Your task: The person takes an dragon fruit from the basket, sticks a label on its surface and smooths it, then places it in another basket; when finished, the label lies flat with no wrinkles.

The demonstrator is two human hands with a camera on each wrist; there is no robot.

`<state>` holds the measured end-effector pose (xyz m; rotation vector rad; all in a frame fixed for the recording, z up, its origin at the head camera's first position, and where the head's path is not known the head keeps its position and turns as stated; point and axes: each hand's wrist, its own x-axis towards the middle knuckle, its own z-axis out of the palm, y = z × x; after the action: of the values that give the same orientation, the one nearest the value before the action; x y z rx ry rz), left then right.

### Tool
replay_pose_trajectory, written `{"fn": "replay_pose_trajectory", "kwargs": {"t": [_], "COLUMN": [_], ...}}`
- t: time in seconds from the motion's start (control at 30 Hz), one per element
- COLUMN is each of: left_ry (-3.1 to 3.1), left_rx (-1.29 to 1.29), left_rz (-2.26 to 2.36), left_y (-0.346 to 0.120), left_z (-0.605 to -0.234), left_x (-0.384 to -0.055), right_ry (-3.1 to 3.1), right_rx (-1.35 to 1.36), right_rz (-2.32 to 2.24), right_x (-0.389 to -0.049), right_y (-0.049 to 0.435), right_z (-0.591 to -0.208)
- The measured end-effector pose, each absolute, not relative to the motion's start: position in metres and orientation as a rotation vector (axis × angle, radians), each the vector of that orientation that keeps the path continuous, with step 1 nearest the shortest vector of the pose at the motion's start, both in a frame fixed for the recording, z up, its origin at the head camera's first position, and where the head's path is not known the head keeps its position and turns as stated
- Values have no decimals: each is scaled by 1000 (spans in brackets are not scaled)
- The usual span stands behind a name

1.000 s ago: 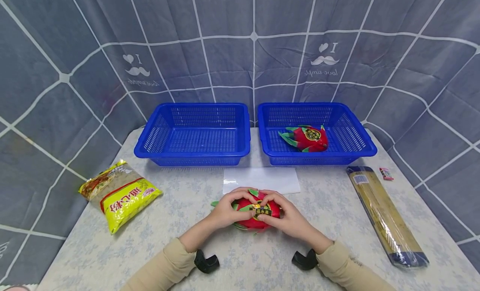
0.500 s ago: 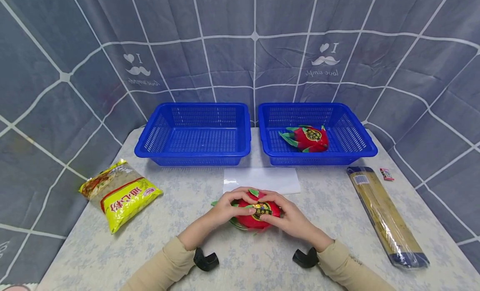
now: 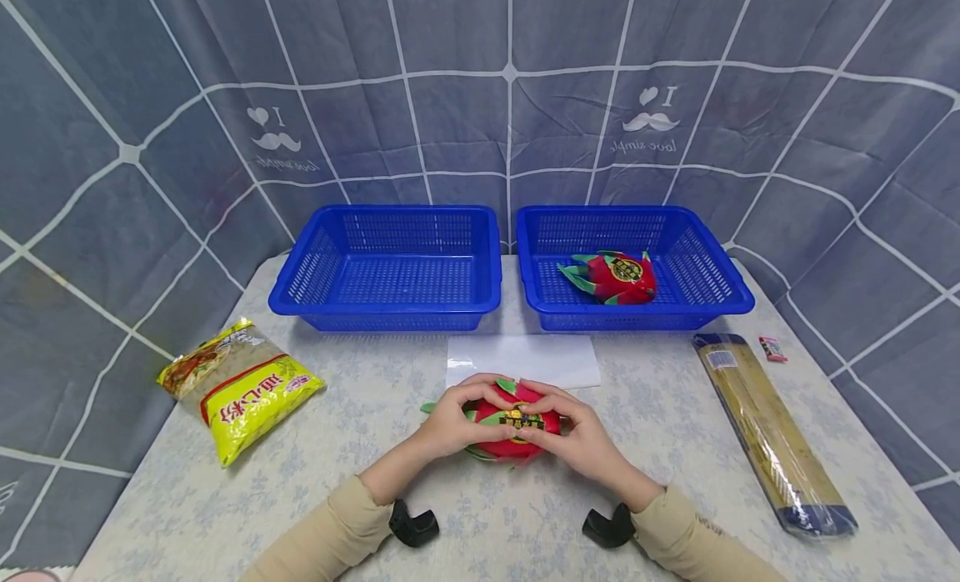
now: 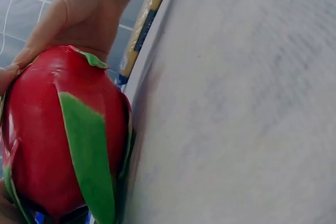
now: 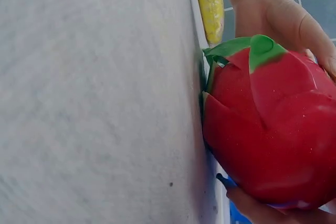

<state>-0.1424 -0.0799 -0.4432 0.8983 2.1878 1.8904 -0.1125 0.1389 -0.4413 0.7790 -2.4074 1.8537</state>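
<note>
A red dragon fruit (image 3: 491, 442) with green-tipped scales lies on the table in front of me, a black and gold label (image 3: 519, 425) on its upper side. My left hand (image 3: 448, 422) curls over its leafy left end, and my right hand (image 3: 581, 436) grips the right end. Both thumbs meet on the label and cover part of it; the other fingers bend over the far side. In the left wrist view the fruit's red skin (image 4: 42, 129) fills the lower left. The right wrist view has the fruit (image 5: 273, 135) close up, low over the tablecloth.
Two blue baskets (image 3: 386, 309) (image 3: 637, 317) stand at the back; the right one holds another dragon fruit (image 3: 628, 278). A white sheet (image 3: 525, 361) lies behind my hands. A yellow food bag (image 3: 247, 390) is at left, a long wrapped package (image 3: 772, 432) and small red packet (image 3: 772, 348) at right.
The thumbs have shifted slightly over the label, coming together at its middle. Small turns of the fruit show between frames; both hands keep their hold, and everything else is unmoved.
</note>
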Motion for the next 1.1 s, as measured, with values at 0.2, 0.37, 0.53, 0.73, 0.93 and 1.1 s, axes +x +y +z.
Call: {"fn": "replay_pose_trajectory", "kwargs": {"t": [0.2,0.37,0.53,0.73,0.93,1.1], "left_ry": [2050,1938,1975,2103,2071,2018], "left_rx": [769,700,704,696,686,820], "left_rz": [1912,1920,1967,1956,1941,1952], "left_y": [-81,-83,-83,-80,-79,-79], "left_z": [-438,-434,-436,-438,-439,-444], "left_x": [-145,-147,-147,-145,-144,-143], "right_ry": [-2464,-2460,-2318,-2257,-2359,-2526], "right_rx": [904,1033,957,849,926,1081], "right_rz": [1987,2047,2173,2198,2149,2057], "right_x": [-122,-131,-132,-130,-131,-135], "right_y": [148,158,157,153,158,170], "right_z": [-438,-441,-446,-448,-444,-432]}}
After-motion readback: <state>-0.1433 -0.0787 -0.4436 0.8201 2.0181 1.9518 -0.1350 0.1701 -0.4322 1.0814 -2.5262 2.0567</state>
